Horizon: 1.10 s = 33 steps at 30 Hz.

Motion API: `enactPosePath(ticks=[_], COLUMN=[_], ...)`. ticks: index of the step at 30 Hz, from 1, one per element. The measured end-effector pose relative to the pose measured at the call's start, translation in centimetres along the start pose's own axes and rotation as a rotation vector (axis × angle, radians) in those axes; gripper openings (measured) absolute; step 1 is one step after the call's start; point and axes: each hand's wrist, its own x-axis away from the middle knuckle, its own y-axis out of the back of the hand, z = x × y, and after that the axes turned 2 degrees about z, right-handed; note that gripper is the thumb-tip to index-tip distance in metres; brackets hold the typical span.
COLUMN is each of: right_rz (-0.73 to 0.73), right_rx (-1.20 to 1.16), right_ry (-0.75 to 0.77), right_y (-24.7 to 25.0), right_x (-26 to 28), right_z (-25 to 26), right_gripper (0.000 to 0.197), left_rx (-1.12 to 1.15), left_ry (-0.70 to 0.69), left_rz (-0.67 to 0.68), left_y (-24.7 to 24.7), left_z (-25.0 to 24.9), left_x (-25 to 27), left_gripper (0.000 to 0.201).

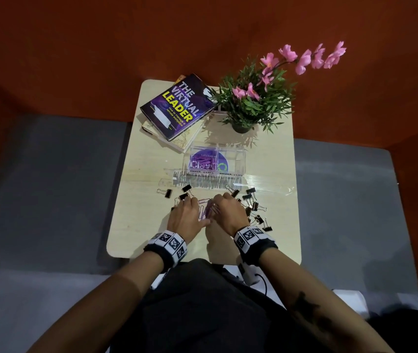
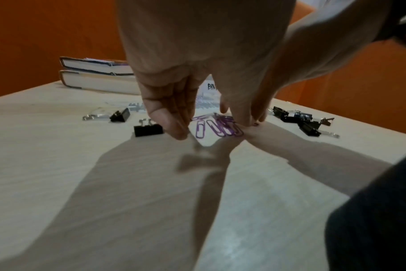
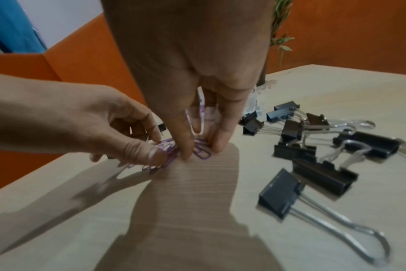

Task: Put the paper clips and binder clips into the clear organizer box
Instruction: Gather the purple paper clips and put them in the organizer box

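some purple wire paper clips [image 1: 204, 212] already sit in the clear plastic organizer box [image 1: 238, 159], both hands [image 1: 204, 215] pinch more just before it, black metal binder clips [image 1: 255, 207] untouched.

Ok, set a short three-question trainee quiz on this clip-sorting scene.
1. True or false: the black binder clips already sit in the clear plastic organizer box.
2. Which lies between the left hand and right hand: A) purple paper clips, B) a pen?
3. Fill in: beyond the box stands a potted ____ plant with pink flowers.

Key: 1 false; 2 A; 3 green.
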Motion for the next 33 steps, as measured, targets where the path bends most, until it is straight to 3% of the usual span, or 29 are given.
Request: enactPosePath(ticks=[4,9,12,17,22,24,28,33], right_rz=[0.019,0.055,0.078,-0.018,-0.043,-0.012,-0.034,-0.017], right_rx=[-0.019,0.166,0.229,0.122,0.152,0.211,0.24,0.298], right_ry=[0.101,0.213,0.251,0.243,0.267,0.289,0.247,0.214], right_y=[0.0,0.3,0.0,-0.8,-0.7,-0.9,-1.4,-1.1], right_x=[-0.5,-0.9,-1.1,-0.2,0.1,0.0,0.2,0.0], right_z=[0.0,0.1,-0.7,-2.5,-2.3,-2.4,-2.4,-1.8], right_gripper=[0.029,0.052,0.043,0.029,0.052,0.043,0.016,0.008], left_rx=[0.019,0.082,0.087,0.084,0.039,0.004,-0.046,-0.026], left_ry=[-0.012,-0.077,-0.048,-0.108,-0.084,-0.092,-0.104,-0.061], left_rz=[-0.021,-0.048,-0.064,-0.051,-0.059,-0.046,-0.029,-0.034], left_y=[-0.7,-0.8,-0.9,-1.0,-1.0,-1.4,-1.6,-1.0], left_z=[0.3,1.4,1.6,2.0,1.0,0.5,0.3,0.2], left_x=[-0.1,0.2,0.2,-0.2,0.1,0.1,-0.1,-0.5], left_gripper=[0.042,0.039,0.038,0.022,0.041,0.039,0.013,0.015])
